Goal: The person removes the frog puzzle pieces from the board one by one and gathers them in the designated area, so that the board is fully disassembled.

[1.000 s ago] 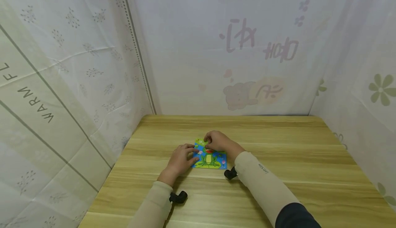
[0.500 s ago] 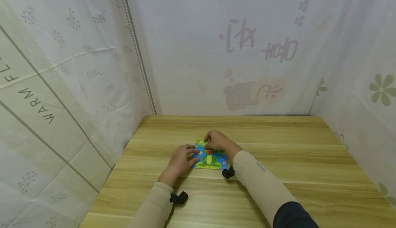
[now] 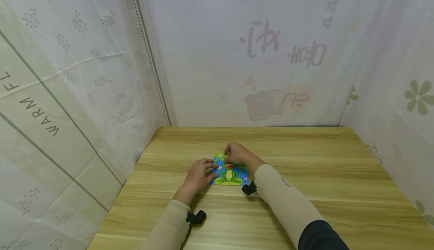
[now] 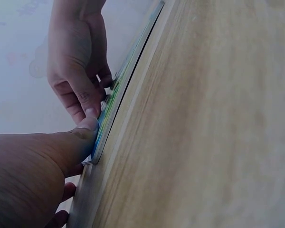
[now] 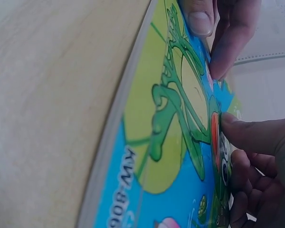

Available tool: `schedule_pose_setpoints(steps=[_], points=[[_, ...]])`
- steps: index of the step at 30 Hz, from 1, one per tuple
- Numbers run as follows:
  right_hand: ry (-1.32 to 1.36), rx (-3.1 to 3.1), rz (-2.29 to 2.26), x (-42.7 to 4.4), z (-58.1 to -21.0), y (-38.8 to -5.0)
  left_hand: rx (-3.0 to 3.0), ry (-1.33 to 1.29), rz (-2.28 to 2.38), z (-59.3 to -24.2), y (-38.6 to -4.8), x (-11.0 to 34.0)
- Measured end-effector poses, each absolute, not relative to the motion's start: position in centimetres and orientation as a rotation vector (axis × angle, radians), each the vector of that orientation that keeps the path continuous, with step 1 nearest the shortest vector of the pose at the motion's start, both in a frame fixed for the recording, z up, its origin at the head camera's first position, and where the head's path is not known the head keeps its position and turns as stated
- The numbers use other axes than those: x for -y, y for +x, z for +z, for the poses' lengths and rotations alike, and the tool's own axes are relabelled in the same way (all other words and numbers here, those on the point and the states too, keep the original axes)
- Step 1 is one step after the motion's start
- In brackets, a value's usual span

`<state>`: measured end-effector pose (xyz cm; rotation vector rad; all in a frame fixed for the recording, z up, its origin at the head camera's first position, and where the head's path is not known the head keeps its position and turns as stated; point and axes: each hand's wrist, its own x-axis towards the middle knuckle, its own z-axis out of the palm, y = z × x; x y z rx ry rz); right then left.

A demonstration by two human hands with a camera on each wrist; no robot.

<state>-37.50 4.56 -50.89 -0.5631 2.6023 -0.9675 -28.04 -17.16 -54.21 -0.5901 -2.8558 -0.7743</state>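
A thin, bright frog picture board (image 3: 229,176), apparently a jigsaw puzzle, lies flat on the table. My left hand (image 3: 197,174) rests at the board's left side, thumb and fingers touching its surface with the fingers fairly straight. At the upper part of the picture, my right hand (image 3: 238,154) pinches the frog's head piece (image 5: 221,147), which shows a red mouth and eyes. In the right wrist view the right thumb (image 5: 244,133) presses by the mouth and the other fingers curl by the eyes. The hand partly hides the piece and the board's top right.
The wood-grain table (image 3: 305,182) extends around the board on all sides. Patterned cloth (image 3: 217,54) hangs behind it and at both sides. A black wrist camera (image 3: 196,217) sits on the left sleeve, and another black camera (image 3: 249,188) is on the right one.
The right forearm has shifted slightly left, and the right fingers stay at the frog's head. The left hand and the board hold their place.
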Motion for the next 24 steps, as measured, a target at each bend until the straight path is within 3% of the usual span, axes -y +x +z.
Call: schedule_pose_setpoints(steps=[24], points=[[-0.612,-2.68,-1.078,-4.6,-51.9,-38.3,2.865,-0.585,-0.774,-54.2,-28.1,17.1]])
